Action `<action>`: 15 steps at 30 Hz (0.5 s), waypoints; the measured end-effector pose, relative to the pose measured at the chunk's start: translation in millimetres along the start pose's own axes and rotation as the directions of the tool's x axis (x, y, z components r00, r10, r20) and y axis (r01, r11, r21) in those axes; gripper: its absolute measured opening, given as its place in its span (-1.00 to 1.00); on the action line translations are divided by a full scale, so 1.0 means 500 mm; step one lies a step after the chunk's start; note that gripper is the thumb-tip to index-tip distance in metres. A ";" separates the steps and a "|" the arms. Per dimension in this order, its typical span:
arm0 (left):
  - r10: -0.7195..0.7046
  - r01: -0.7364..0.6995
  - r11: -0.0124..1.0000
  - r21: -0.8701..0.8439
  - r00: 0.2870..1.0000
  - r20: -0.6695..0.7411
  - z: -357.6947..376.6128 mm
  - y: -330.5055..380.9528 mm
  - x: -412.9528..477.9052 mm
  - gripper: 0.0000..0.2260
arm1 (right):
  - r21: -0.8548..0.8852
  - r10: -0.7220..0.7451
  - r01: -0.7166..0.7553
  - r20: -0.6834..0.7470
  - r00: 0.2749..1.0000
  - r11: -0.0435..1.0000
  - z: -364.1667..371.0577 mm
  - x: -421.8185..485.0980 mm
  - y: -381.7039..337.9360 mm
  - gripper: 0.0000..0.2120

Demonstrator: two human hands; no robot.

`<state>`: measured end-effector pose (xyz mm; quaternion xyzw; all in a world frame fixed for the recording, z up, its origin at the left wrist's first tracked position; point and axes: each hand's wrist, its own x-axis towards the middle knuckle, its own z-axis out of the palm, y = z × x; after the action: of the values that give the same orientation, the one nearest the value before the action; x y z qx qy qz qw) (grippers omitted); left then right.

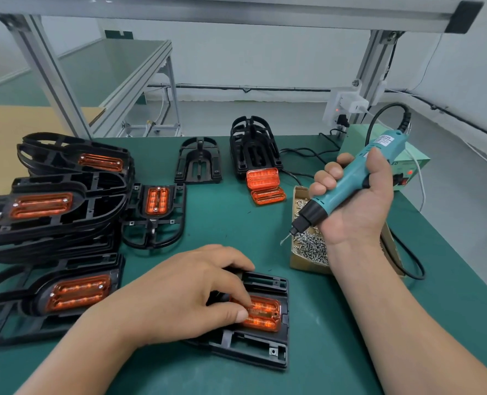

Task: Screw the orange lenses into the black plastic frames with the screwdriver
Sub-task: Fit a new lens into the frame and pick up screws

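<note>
A black plastic frame [268, 346] lies on the green mat in front of me with an orange lens [265, 313] seated in it. My left hand [185, 292] rests on the frame, fingertips pressing on the lens. Up at the right, my right hand [356, 203] grips a teal electric screwdriver [347, 183]. Its tip points down-left and hangs just above a cardboard box of screws [310, 246].
Stacks of finished frames with lenses [51, 206] fill the left side. Another finished frame [155, 212] lies beside them. An empty frame [198, 162] and a stack of empty frames [253, 143] stand at the back, with loose orange lenses [265, 186] before them. A power unit [404, 166] sits far right.
</note>
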<state>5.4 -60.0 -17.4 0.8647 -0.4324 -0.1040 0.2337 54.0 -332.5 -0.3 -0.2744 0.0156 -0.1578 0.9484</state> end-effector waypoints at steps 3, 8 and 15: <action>-0.003 0.002 1.000 0.026 1.000 0.015 0.006 0.001 0.006 -0.83 | -0.011 0.000 0.000 0.000 1.000 1.000 0.000 -0.001 0.002 -0.69; -0.060 0.060 0.998 0.030 0.998 -0.001 0.013 0.006 0.010 -0.85 | -0.013 -0.010 0.010 0.005 1.000 1.000 0.002 -0.003 0.001 -0.69; -0.185 0.203 0.974 0.097 0.967 -0.175 0.023 0.018 0.030 -0.87 | -0.002 -0.039 0.039 -0.017 0.999 0.999 0.002 0.002 -0.012 -0.68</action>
<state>4.1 -80.3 -22.9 0.9204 -0.3300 -0.0298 0.2076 53.5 -336.9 3.8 -0.2743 0.0185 -0.1786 0.9447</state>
